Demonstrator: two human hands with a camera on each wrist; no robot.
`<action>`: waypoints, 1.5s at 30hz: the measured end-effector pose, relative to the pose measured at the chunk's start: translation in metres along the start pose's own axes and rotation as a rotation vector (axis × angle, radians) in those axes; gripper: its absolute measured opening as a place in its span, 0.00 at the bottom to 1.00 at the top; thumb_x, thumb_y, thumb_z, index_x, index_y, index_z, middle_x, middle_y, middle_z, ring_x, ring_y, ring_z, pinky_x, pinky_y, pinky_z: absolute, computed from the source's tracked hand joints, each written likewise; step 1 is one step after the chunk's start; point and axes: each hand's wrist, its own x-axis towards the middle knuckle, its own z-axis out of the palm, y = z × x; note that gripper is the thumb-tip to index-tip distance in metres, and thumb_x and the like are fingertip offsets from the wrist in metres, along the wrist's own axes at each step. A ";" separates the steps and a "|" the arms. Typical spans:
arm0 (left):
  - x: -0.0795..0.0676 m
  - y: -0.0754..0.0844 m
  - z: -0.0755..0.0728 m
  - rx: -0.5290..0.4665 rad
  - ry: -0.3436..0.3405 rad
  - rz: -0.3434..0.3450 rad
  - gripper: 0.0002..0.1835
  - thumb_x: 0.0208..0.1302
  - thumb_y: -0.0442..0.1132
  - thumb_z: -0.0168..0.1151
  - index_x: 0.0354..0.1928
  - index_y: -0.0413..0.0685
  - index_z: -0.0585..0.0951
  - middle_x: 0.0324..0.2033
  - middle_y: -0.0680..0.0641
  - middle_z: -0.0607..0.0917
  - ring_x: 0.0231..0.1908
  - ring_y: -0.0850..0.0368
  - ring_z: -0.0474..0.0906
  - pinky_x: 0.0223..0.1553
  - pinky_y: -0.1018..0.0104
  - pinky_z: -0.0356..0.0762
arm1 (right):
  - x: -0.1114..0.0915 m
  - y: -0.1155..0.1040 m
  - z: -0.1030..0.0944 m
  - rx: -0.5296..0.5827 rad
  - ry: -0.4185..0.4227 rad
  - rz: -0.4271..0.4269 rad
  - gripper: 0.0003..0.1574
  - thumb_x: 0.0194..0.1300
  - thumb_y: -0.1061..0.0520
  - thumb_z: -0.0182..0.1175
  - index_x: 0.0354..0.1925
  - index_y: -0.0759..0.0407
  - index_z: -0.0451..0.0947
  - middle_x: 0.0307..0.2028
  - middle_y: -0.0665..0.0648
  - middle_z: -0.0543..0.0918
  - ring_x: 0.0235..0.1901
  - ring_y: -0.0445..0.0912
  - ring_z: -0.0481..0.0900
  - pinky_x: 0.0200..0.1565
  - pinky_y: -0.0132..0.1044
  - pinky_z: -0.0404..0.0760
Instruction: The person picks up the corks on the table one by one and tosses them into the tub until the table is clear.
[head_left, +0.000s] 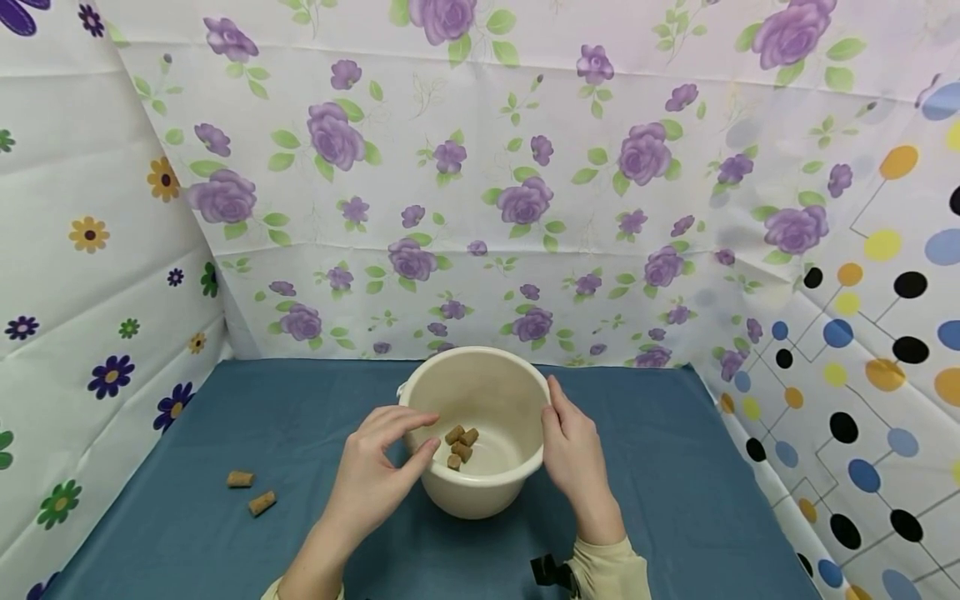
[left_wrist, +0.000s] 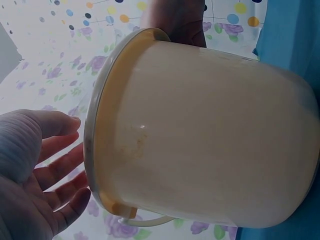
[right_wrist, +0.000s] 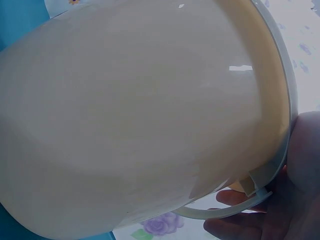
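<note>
A cream plastic bucket (head_left: 476, 500) stands on the blue cloth, its mouth tilted towards the head camera. Several cork stoppers (head_left: 462, 452) lie inside on its bottom. My right hand (head_left: 573, 454) grips the bucket's right rim, thumb on the near side and fingers behind; the right wrist view shows those fingers by the bail handle (right_wrist: 225, 212). At the left rim, my left hand (head_left: 375, 467) has its fingers and thumb spread apart with nothing between them. Two more corks lie on the cloth left of that hand, one cork (head_left: 240, 479) slightly behind the other cork (head_left: 262, 503).
Blue cloth (head_left: 675, 492) covers the table. A floral sheet (head_left: 480, 208) hangs behind it, with a flower-print sheet (head_left: 97, 292) on the left and a dotted sheet (head_left: 870, 375) on the right. A black strap (head_left: 551, 572) sits by the right sleeve.
</note>
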 end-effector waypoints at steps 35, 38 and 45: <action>0.000 0.004 -0.008 -0.034 0.012 -0.024 0.18 0.62 0.31 0.80 0.52 0.53 0.92 0.50 0.58 0.90 0.56 0.56 0.82 0.58 0.62 0.79 | -0.001 -0.001 0.001 -0.007 -0.011 0.011 0.32 0.88 0.54 0.46 0.83 0.58 0.61 0.77 0.63 0.69 0.74 0.60 0.70 0.69 0.61 0.73; 0.000 0.004 -0.009 -0.031 0.015 -0.024 0.18 0.61 0.31 0.80 0.52 0.53 0.92 0.50 0.58 0.90 0.56 0.57 0.82 0.58 0.62 0.79 | -0.001 -0.001 0.001 -0.007 -0.008 0.006 0.32 0.88 0.54 0.46 0.82 0.58 0.61 0.77 0.63 0.69 0.74 0.60 0.70 0.69 0.61 0.73; 0.000 0.001 -0.009 -0.025 0.026 -0.009 0.19 0.60 0.29 0.80 0.51 0.53 0.92 0.49 0.59 0.90 0.55 0.57 0.82 0.57 0.61 0.80 | 0.000 0.000 0.001 -0.009 -0.002 -0.003 0.32 0.87 0.54 0.46 0.82 0.59 0.61 0.77 0.63 0.69 0.74 0.60 0.71 0.69 0.61 0.74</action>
